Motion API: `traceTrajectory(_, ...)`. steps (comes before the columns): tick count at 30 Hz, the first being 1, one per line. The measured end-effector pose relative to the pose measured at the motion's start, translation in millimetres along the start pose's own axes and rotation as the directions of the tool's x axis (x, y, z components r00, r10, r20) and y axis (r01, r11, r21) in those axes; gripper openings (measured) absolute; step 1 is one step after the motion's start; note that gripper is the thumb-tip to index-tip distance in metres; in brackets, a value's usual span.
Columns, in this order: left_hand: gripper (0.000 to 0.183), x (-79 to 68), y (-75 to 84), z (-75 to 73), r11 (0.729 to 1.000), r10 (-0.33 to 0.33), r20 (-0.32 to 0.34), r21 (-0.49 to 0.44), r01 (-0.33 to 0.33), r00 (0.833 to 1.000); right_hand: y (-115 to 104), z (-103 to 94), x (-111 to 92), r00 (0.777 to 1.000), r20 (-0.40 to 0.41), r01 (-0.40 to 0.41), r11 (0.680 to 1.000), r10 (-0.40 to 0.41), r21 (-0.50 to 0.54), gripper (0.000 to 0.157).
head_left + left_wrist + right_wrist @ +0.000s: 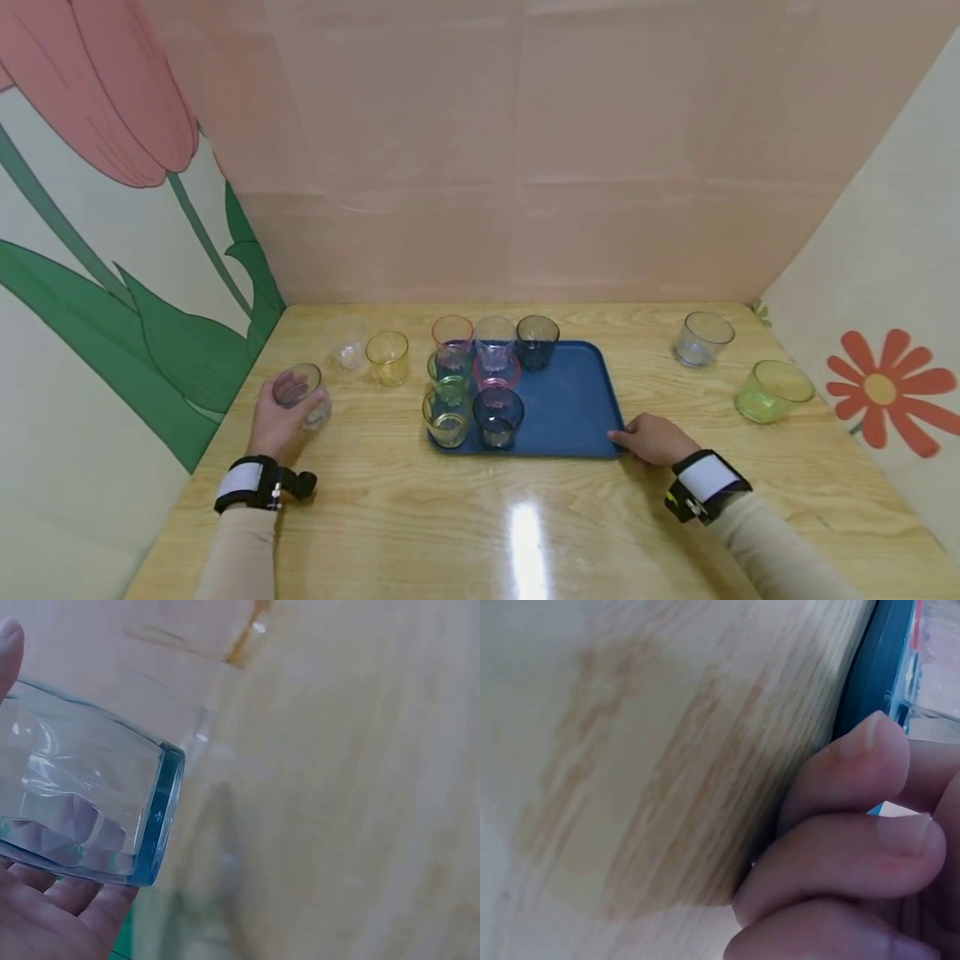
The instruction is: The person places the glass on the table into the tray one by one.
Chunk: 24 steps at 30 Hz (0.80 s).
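My left hand [272, 423] grips a clear glass tumbler [318, 407] at the left of the table. In the left wrist view the tumbler [90, 780] has a thick bluish base and lies tilted between thumb and fingers. On the right, my right hand [657, 440] pinches the front right corner of a blue tray [573, 404]. Curled fingers [840, 855] fill the right wrist view beside the tray edge [870, 671]. Several glasses stand on the tray's left part, among them a dark tumbler [537, 343], a green one [448, 371] and a yellow one [447, 421].
Beyond the left hand stand a clear tumbler [348, 346] and an amber one [387, 360]. Toward the right edge are another clear tumbler [701, 340] and a lime-green one [771, 392]. A pink backdrop [517, 167] closes off the far side of the wooden table [390, 517].
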<state>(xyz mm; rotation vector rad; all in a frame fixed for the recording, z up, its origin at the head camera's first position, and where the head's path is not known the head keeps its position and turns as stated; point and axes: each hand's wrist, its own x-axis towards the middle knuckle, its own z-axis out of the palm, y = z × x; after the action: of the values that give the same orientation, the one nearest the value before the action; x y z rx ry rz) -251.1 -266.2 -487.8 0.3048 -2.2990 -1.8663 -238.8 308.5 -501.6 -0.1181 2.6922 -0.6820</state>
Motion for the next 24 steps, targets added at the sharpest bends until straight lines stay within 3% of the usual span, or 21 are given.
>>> traceTrajectory(8, 0.068, -8.7, 26.9, 1.4, 0.995, 0.103, 0.064, -0.005, -0.103, 0.993, 1, 1.5, 2, 1.0, 0.011, -0.014, 1.0, 0.014, 0.003, 0.05)
traceTrajectory(13, 0.058, -16.4, 49.6, 4.5, 0.977, 0.215, 0.096, -0.028, -0.213, 0.972, 2, 1.5, 2, 1.0, 0.008, -0.022, 1.0, 0.022, 0.011, 0.05)
traceTrajectory(18, 0.054, -28.1, 64.7, 6.1, 0.95, 0.31, 0.177, -0.094, -0.298, 0.934, 2, 1.9, 1, 1.0, 0.007, -0.015, 1.0, 0.015, 0.007, 0.051)
traceTrajectory(24, 0.055, -37.1, 73.0, 12.4, 0.919, 0.391, 0.313, -0.182, -0.349, 0.866, 1, 3.8, 1, 1.0, 0.0, -0.013, 1.0, 0.013, 0.001, 0.051)
